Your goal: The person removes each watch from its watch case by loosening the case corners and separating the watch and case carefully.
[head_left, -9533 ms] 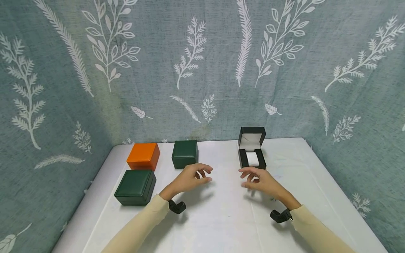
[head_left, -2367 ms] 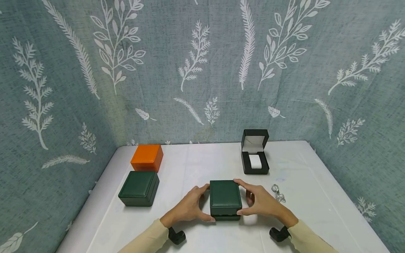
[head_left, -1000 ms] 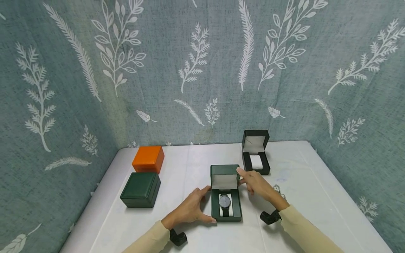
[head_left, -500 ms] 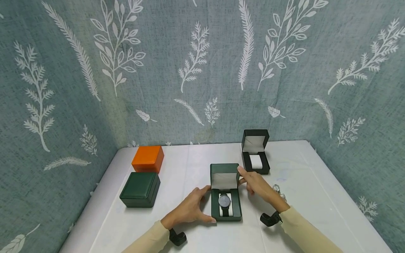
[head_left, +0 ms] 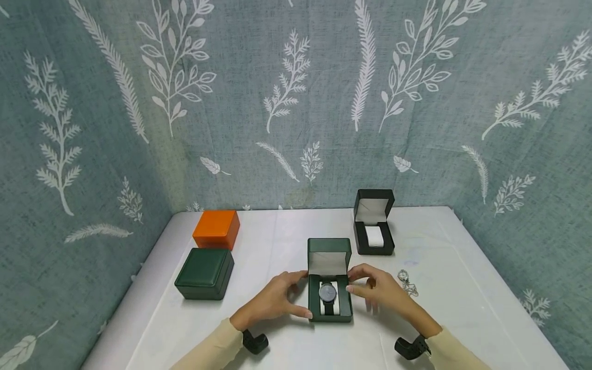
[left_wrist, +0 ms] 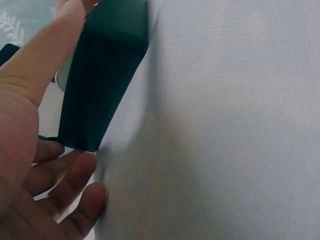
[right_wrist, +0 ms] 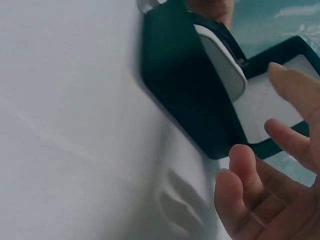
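A green watch box (head_left: pixel 315 302) stands with its lid up in front of me, in the middle of the white table. Inside, a watch (head_left: pixel 327 293) with a grey dial and black strap is wrapped round a white cushion (head_left: pixel 336 307). My left hand (head_left: pixel 273 300) holds the box's left side, thumb at the front corner and fingers toward the back. On the other side, my right hand (head_left: pixel 381 290) has its fingers loosely bent beside the box's right wall. In the right wrist view these fingertips (right_wrist: pixel 242 159) are close to the box's corner; firm contact cannot be told.
A black watch box (head_left: pixel 374 247) stands open behind, right, with a bare white cushion. A silver metal-band watch (head_left: pixel 407 282) lies right of my right hand. At the left are an orange box (head_left: pixel 216 228) and another green box (head_left: pixel 203 274), both closed. Patterned curtain surrounds the table's back and sides.
The green box came from the back to the middle, and its lid went up, uncovering the watch. My right hand has since left the lid and come down beside the base. My left hand stayed.
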The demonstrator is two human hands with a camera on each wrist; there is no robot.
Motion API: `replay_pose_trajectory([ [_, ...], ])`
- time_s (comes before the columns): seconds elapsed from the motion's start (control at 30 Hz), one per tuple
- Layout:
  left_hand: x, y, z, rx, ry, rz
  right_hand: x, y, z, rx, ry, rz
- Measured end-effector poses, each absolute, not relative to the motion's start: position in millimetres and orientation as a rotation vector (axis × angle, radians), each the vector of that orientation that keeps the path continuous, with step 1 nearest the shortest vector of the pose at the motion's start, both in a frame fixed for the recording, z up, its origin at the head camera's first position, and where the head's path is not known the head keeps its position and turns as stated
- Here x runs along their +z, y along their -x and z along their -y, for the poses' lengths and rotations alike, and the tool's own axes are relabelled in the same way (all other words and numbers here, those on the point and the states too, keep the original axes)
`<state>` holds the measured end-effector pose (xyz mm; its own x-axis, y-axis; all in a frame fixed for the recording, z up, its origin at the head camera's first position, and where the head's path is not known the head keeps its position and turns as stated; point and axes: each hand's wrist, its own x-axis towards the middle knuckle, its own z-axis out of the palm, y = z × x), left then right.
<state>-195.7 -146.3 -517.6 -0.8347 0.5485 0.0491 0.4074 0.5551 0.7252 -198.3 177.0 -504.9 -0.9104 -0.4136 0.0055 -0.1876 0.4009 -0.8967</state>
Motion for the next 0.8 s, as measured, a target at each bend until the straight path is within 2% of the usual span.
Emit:
replay_pose_trajectory([
  [0.17, -513, 194, 149, 1.273, -0.819, -2.592, -510, 192, -175, -1.454, 0.655, -2.485],
  [0.57, -513, 193, 141, 1.295, -1.001, -2.657, -514, 181, -172, -1.455, 0.612, -2.463],
  [0.8, -507, 193, 135, 1.149, -0.952, -2.696, -516, 179, -171, -1.454, 0.610, -2.459],
])
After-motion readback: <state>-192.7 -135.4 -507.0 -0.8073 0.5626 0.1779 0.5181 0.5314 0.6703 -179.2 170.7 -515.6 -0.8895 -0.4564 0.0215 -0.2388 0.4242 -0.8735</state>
